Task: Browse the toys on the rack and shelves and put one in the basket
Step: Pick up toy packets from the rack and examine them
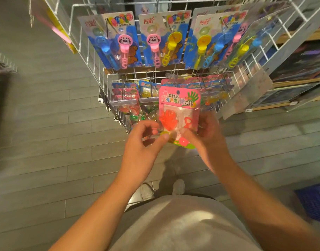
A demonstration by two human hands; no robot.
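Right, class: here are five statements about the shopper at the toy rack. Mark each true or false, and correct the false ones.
1. Both hands hold the pink toy packet. True: the left hand and the right hand pinch its lower edge.
2. The packet hangs on a rack hook. False: it is off the hooks, held in front of the wire rack.
3. An orange hand-shaped toy shows inside the packet. True.
4. The bubble wand cards hang below the held packet. False: they hang on the upper row.
5. The blue basket already holds the packet. False: it stands on the floor at the right.
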